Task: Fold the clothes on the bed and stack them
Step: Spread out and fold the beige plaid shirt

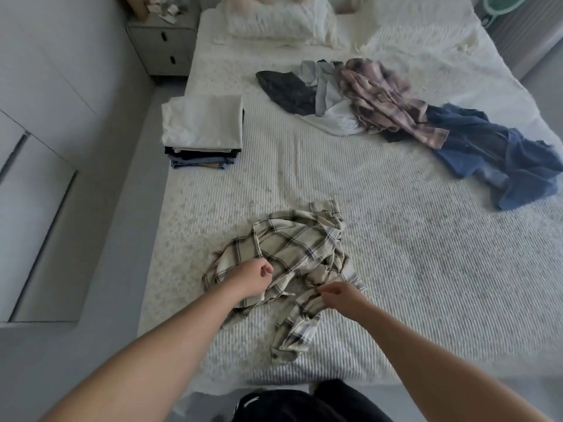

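A crumpled cream plaid shirt (298, 254) lies on the near part of the bed (396, 254). My left hand (251, 278) grips a fold at the shirt's left side, fingers curled into the cloth. My right hand (339, 295) pinches the fabric near the shirt's lower right edge. A stack of folded clothes (202, 129) with a white piece on top sits at the bed's left edge. Further back lies an unfolded heap: a dark garment (286, 91), a pale grey piece (329, 105), a pink plaid shirt (384, 102) and a blue denim garment (499, 156).
White pillows (280, 22) lie at the head of the bed. A grey nightstand (164, 44) stands at the far left, with white cupboard fronts (36, 178) along the left wall. The floor runs between cupboard and bed.
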